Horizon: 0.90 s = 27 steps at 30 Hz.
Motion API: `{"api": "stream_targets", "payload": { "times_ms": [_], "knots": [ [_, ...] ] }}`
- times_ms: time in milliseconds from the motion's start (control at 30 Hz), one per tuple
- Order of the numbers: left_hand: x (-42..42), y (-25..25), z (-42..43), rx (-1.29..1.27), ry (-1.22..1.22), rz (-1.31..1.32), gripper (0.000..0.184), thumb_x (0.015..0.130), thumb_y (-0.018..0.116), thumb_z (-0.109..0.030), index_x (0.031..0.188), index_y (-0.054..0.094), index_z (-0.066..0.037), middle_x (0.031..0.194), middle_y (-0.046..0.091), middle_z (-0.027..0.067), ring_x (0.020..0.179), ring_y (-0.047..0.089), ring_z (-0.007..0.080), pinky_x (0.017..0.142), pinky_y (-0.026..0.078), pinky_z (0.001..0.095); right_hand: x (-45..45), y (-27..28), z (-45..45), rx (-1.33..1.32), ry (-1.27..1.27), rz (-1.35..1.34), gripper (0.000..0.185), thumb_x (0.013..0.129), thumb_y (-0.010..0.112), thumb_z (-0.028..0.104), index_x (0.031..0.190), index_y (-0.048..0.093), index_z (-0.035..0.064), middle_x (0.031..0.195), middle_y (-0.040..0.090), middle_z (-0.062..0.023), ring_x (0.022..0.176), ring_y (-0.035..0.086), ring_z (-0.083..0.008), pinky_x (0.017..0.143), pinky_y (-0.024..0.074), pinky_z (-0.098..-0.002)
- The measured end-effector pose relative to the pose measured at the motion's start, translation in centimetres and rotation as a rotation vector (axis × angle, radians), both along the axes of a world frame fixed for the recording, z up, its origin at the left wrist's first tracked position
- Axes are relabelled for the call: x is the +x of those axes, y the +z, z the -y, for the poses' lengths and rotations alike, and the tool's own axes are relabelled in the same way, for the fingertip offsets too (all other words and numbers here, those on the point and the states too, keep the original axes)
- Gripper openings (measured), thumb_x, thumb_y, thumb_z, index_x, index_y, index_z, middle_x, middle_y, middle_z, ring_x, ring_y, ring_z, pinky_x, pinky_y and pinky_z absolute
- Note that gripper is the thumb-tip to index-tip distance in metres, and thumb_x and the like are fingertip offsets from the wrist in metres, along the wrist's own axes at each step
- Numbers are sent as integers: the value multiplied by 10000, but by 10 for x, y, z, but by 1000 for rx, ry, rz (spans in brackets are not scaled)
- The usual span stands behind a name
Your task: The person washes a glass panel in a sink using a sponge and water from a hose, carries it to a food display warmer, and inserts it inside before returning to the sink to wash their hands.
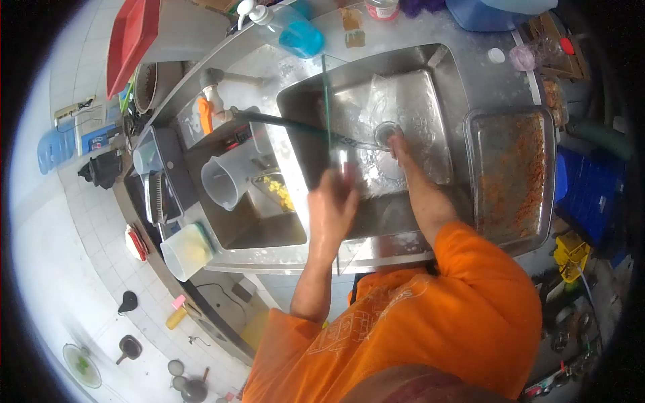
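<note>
A clear glass pane with a green edge stands across the metal sink basin. My left hand is closed around its near edge, the fingers partly blurred, with a small reddish patch beside them. A dark green hose runs from the tap behind the pane into the basin. My right hand is closed on the hose's far end, low in the basin beside a round grey opening. Wet, foamy streaks cover the basin floor.
Left basin holds a clear plastic jug and yellow bits. A metal tray with orange-brown residue lies right. A blue soap bottle stands behind; a container with a sponge sits at the front left corner.
</note>
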State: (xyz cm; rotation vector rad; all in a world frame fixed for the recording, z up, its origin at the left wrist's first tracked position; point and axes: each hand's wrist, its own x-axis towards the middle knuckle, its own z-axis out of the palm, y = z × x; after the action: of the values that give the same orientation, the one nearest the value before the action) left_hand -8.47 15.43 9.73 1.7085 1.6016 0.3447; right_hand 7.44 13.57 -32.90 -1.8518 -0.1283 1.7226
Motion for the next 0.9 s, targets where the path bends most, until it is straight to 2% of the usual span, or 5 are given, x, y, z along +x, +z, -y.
{"api": "stream_targets", "payload": {
  "times_ms": [233,367,567,767,900],
  "knots": [
    [-4,59,6,31,26,-149,331,780,684,-34,1100,636,31,912,729,155,799,730,211,673,553,286,-61,8,-47,164,-407,-674,697,913,341,731,647,534,116,552,470,-11,430,394,-159,412,333,-322],
    [-9,52,10,42,61,-162,350,772,672,-21,1114,626,37,950,730,148,813,729,209,677,561,288,-100,-2,-55,43,-481,-369,752,883,325,775,706,580,91,618,522,-48,517,507,-228,468,405,-366],
    [-45,60,-3,55,110,-11,328,808,644,3,1120,590,85,955,717,172,791,721,220,665,573,298,-89,29,-22,116,116,228,841,912,375,705,1281,527,-36,919,637,-163,821,634,-295,613,507,-449],
    [-85,128,0,-123,310,283,407,823,563,33,1218,525,122,1078,671,225,870,713,260,647,594,292,-30,192,1,202,-118,-128,515,914,526,588,1036,584,91,718,547,-46,547,535,-119,480,444,-286],
    [-121,150,25,-81,368,346,432,806,529,42,1228,508,134,1106,657,234,860,715,299,658,613,329,-16,261,31,207,122,-115,570,907,533,605,1036,583,52,772,567,-51,548,545,-131,509,452,-291]
  ]
}}
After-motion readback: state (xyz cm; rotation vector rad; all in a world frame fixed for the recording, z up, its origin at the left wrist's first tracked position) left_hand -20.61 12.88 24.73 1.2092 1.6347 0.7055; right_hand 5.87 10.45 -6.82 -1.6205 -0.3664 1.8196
